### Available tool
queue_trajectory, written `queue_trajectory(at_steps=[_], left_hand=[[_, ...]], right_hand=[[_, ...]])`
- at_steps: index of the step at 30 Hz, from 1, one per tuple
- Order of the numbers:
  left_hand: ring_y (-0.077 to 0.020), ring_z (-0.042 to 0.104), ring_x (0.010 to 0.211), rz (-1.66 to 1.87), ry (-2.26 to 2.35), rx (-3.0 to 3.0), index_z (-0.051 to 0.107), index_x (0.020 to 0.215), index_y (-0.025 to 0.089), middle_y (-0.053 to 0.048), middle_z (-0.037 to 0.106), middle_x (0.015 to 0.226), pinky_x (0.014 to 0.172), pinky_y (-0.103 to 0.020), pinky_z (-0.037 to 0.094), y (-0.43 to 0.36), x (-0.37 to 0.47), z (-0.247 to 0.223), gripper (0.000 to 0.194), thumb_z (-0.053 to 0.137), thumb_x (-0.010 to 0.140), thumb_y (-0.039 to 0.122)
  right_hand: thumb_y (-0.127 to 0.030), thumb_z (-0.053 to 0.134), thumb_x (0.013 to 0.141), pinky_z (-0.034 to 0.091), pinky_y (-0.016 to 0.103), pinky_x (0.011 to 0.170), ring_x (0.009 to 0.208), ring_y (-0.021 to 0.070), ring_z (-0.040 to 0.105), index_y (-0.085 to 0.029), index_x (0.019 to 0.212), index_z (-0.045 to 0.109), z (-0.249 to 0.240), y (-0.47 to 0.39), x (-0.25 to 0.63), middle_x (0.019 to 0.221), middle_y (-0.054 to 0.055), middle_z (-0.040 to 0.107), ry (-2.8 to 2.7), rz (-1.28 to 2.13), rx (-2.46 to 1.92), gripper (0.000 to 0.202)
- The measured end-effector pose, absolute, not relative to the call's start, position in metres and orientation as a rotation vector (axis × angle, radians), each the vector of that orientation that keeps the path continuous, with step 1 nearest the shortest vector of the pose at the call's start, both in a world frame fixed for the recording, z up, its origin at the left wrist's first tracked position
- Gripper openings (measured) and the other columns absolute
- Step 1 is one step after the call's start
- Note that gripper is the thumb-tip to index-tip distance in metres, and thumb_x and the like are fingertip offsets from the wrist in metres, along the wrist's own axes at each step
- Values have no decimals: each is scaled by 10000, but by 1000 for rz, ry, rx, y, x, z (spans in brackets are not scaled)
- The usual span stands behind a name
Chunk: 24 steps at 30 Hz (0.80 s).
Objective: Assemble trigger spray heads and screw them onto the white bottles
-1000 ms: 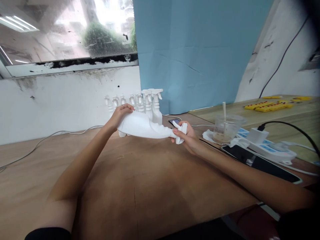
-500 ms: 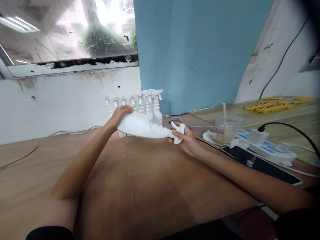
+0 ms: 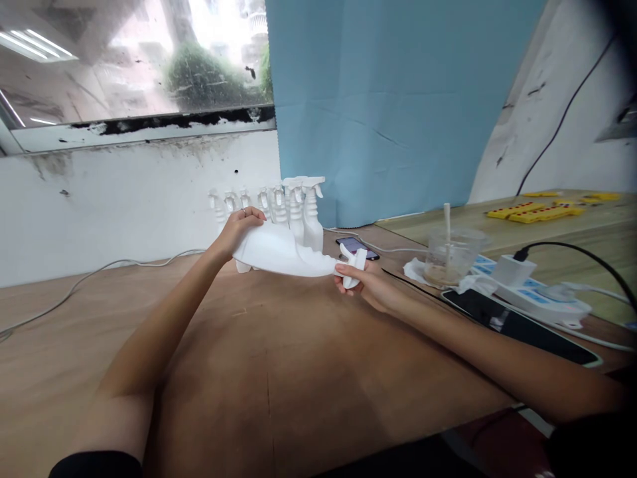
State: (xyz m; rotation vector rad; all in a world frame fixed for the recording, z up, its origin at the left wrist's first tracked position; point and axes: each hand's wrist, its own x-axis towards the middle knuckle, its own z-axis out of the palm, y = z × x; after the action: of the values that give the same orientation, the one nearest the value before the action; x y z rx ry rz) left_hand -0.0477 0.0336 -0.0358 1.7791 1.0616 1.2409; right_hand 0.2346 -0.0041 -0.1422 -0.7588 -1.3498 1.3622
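Note:
A white spray bottle lies sideways in the air above the table, its base to the left and its trigger head to the right. My left hand is closed round the base end, with the thumb on top. At the neck, my right hand grips the trigger head between thumb and fingers. Part of its fingers is hidden behind the head. Behind the held bottle, several more white spray bottles stand upright in a row near the wall, partly covered by it and my left hand.
A phone lies behind my right hand. To the right are a clear plastic cup with a stick in it, crumpled tissue, a power strip with plugs, and a long black flat object. Yellow pieces lie farther back.
My right hand has turned on the trigger head, with its fingers now showing more below it, and shifted slightly left. The phone behind is more visible. My left hand stays at the base.

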Motion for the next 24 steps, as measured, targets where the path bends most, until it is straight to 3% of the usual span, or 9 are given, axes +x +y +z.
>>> queue_trajectory(at_steps=[9, 14, 17, 24], left_hand=[[-177, 553, 642, 1228, 999, 1778, 559, 818, 178, -25, 561, 788, 482, -249, 402, 33, -44, -41, 184, 574, 671, 289], [-165, 550, 636, 1223, 988, 1805, 556, 848, 178, -24, 560, 799, 479, -234, 402, 35, -46, -43, 187, 558, 703, 295], [-167, 568, 672, 1158, 1028, 1920, 564, 905, 194, -47, 598, 918, 493, -230, 412, 34, -53, -39, 206, 548, 747, 326], [-250, 634, 947, 240, 991, 2206, 583, 1192, 247, -77, 657, 1081, 753, -304, 514, 13, -55, -29, 532, 728, 687, 331]], right_hand=[[-439, 753, 668, 264, 181, 311, 369, 90, 478, -167, 669, 519, -142, -6, 237, 509, 0, 575, -1276, 1195, -846, 359], [-441, 757, 674, 267, 190, 330, 393, 91, 479, -168, 708, 527, -143, -6, 234, 540, -2, 578, -1273, 1204, -831, 358], [-430, 741, 706, 242, 195, 349, 414, 76, 452, -171, 755, 536, -143, -2, 233, 597, -14, 566, -1255, 1256, -744, 334], [-411, 736, 701, 208, 212, 382, 415, 53, 305, -195, 756, 534, -131, 2, 240, 603, -50, 453, -1094, 1455, -622, 301]])
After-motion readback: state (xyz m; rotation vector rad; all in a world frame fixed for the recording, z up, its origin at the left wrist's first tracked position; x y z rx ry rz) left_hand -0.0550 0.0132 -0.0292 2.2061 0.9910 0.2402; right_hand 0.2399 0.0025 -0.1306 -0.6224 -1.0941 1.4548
